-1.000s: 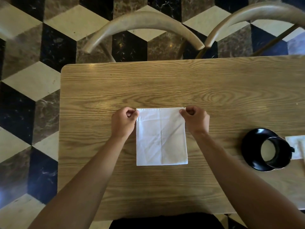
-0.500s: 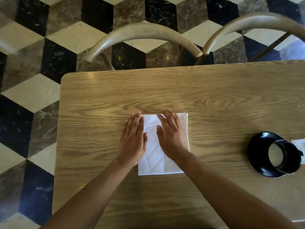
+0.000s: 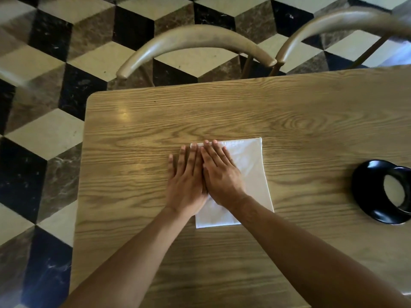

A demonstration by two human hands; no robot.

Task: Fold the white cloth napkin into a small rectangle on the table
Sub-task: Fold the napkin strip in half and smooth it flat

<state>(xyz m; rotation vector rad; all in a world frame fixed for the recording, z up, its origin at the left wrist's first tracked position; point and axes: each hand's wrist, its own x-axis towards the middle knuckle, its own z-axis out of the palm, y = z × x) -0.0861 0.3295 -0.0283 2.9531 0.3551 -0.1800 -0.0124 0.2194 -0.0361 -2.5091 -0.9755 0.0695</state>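
Wood grain runs across the table [image 3: 222, 112], which stands on a floor [image 3: 44, 134] of black, cream and brown marble tiles laid like stacked cubes. At the middle of the tabletop both hands lie flat, side by side and touching, fingers straight and pointing away from the person. Neither one grasps anything. The left hand [image 3: 186, 181] rests half on the bare wood and half over the left edge of the white napkin [image 3: 251, 170]; the right hand [image 3: 220, 174] presses down on the cloth's left part. That napkin is folded into an upright rectangle, lying flat, its right half uncovered and faintly creased, its near edge showing between the two forearms. Well apart to the right, by the picture's edge, sits a glossy black ring-shaped holder [image 3: 367, 192]. Beyond the far side of the table, two curved wooden chair backs [image 3: 195, 41] nearly meet end to end.
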